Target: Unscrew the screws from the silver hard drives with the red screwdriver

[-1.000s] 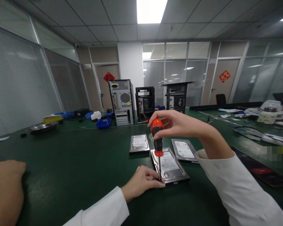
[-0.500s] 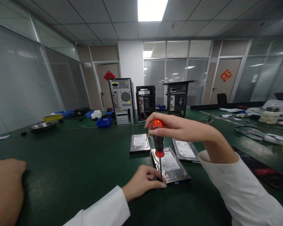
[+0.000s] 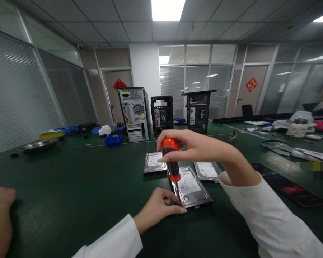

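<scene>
My right hand (image 3: pixel 188 145) curls from above round the handle of a red and black screwdriver (image 3: pixel 173 168). The shaft slants down to the near left corner of a silver hard drive (image 3: pixel 195 190) lying label up. At that corner my left hand (image 3: pixel 160 208) is closed, thumb and forefinger pinched round the screwdriver's tip; what lies between them is hidden. Behind stand two more hard drives lying flat: one on the left (image 3: pixel 153 168), partly behind the screwdriver hand, and one on the right (image 3: pixel 206 171), partly covered by my right wrist and sleeve.
Three computer cases, a tall one (image 3: pixel 136 116), a small one (image 3: pixel 163 116) and a black one (image 3: pixel 198 114), stand at the back. A phone (image 3: pixel 288 184) lies on the right. A blue tray (image 3: pixel 113 139) and metal dish (image 3: pixel 39 146) are left. Another person's arm (image 3: pixel 0 218) rests at the left edge.
The screwdriver has gone from nearly upright to tilted, its handle leaning left with my right hand. My left hand keeps its pinch at the drive's corner. The whole view has shifted slightly.
</scene>
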A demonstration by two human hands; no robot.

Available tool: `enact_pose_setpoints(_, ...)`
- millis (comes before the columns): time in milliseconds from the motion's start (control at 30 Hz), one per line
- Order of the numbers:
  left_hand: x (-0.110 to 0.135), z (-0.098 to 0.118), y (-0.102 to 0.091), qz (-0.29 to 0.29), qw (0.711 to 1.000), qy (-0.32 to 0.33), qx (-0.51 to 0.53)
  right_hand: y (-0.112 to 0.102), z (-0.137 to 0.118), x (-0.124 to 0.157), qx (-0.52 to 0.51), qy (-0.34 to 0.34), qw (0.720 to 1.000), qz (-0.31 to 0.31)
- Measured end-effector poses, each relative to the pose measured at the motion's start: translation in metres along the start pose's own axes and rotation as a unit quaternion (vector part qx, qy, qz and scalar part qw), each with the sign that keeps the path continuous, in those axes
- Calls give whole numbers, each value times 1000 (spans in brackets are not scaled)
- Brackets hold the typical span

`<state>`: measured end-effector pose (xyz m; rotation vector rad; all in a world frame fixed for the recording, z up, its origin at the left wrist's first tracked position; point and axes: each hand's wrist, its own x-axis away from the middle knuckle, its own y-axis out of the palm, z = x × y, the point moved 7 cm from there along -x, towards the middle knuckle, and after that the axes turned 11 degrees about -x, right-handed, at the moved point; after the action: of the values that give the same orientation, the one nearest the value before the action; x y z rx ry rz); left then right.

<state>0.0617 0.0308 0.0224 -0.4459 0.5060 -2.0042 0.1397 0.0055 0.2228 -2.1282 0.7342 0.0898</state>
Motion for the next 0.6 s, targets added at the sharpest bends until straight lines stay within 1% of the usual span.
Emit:
enact_pose_setpoints(67, -1, -1, 0, -2, 1000, 2, 2, 1, 0, -1, -5, 11, 1000, 12)
enact_pose_setpoints(200, -2, -2, 1, -14, 1000, 11, 10, 1, 7, -2, -82, 48, 995, 23)
enact_pose_setpoints(333, 0, -2, 3, -26, 999, 4, 21, -2, 11, -5, -118, 20, 993, 14)
enact_pose_setpoints(433, 0, -3, 4, -38, 999, 7, 25, -5, 11, -5, -114, 7, 993, 19)
enact_pose_setpoints(600, -1, -5, 4, -50, 998, 19, 15, -9, 7, -3, -56, 2, 997, 51)
